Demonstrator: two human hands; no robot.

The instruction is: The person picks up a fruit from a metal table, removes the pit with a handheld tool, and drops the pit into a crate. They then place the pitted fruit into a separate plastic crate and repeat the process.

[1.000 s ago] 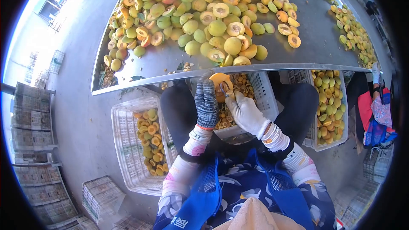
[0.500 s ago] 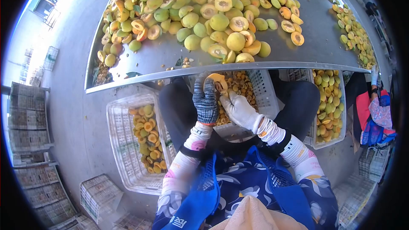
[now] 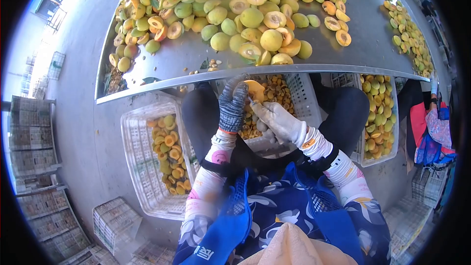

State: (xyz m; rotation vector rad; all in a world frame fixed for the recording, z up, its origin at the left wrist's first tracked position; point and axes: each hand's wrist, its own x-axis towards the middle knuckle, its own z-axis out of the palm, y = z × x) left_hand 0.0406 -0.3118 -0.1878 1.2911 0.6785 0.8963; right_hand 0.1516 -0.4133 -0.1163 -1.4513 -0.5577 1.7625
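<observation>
My left hand (image 3: pixel 232 105), in a grey knitted glove, is closed around a halved yellow peach (image 3: pixel 254 90) with its cut face turned up. My right hand (image 3: pixel 278 120), in a white glove, grips a thin tool (image 3: pixel 252 102) whose metal tip meets the peach's cut face. Most of that tool is hidden by the fingers, so its exact kind does not show. Both hands are over a white crate (image 3: pixel 305 99) between my knees, which holds small brownish-orange pieces (image 3: pixel 279 93).
In front, a metal table (image 3: pixel 186 64) carries a heap of whole and halved peaches (image 3: pixel 250 17). A crate (image 3: pixel 140 167) of peach halves stands at left, another crate (image 3: pixel 380 159) at right. A co-worker's arm (image 3: pixel 432 110) shows far right. Stacked crates (image 3: pixel 34 137) line the left.
Both hands stay together at the peach. The left hand has shifted slightly left, and the peach's cut face has turned more toward me. Some right-hand fingers have curled lower.
</observation>
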